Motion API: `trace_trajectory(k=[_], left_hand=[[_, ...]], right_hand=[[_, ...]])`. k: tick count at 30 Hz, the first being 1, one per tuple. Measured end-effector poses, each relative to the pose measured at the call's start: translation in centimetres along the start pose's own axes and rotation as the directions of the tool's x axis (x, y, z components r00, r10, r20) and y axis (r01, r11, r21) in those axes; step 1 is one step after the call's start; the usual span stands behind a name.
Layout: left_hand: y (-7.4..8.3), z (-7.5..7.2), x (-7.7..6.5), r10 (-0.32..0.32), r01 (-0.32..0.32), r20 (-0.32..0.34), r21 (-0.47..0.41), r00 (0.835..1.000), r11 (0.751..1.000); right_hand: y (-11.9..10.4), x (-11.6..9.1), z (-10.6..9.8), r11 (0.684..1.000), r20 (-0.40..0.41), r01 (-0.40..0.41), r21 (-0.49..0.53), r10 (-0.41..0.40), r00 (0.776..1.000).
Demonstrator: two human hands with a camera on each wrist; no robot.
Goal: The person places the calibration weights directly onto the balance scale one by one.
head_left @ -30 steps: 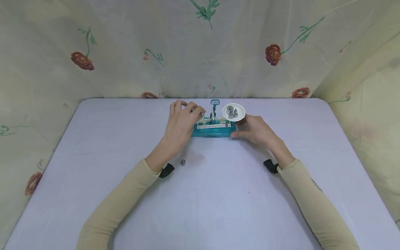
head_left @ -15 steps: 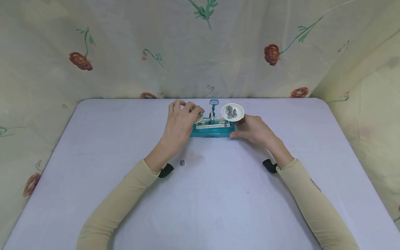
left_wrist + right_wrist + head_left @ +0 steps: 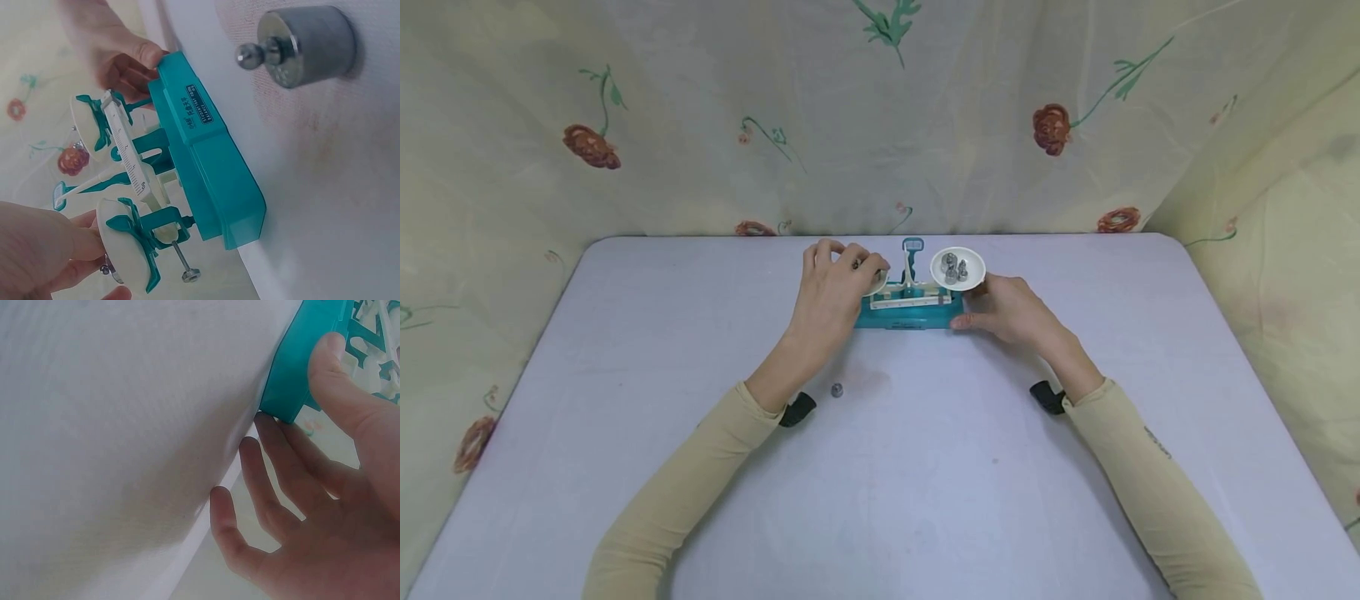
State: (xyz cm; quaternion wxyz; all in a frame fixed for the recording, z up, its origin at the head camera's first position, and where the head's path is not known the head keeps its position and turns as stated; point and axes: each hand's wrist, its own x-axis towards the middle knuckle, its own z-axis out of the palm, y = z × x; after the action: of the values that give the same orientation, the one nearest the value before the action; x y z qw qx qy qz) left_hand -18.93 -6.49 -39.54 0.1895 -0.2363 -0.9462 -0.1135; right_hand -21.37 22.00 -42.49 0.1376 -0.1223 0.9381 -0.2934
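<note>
A teal student balance (image 3: 910, 318) stands near the table's far edge. Several metal weights (image 3: 951, 273) sit in its white right pan (image 3: 976, 268). My left hand (image 3: 829, 298) reaches over the left pan (image 3: 125, 244), fingers curled down around a small knobbed weight (image 3: 112, 269) at the pan's face; the fingers partly hide this pan in the head view. My right hand (image 3: 1015, 310) grips the right end of the base, thumb on the front face and fingers behind, as the right wrist view shows. Another knobbed cylindrical weight (image 3: 837, 390) stands on the table, nearer to me.
A pale cloth covers the table (image 3: 917, 500). Behind and beside it hangs a flowered curtain (image 3: 820, 100). Black wrist mounts (image 3: 797, 410) show below both sleeves, the left one close to the loose weight.
Both hands keep their places at the balance. The whole head view has shifted very slightly.
</note>
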Motion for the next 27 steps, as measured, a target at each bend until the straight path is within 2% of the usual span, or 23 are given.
trace_trajectory(k=[27], left_hand=[[0.15, 0.00, -0.14, 0.019, -0.018, -0.039, 0.026, 0.999, 0.999]], right_hand=[[-0.04, -0.07, -0.09, 1.000, 0.003, -0.007, 0.002, 0.007, 1.000]])
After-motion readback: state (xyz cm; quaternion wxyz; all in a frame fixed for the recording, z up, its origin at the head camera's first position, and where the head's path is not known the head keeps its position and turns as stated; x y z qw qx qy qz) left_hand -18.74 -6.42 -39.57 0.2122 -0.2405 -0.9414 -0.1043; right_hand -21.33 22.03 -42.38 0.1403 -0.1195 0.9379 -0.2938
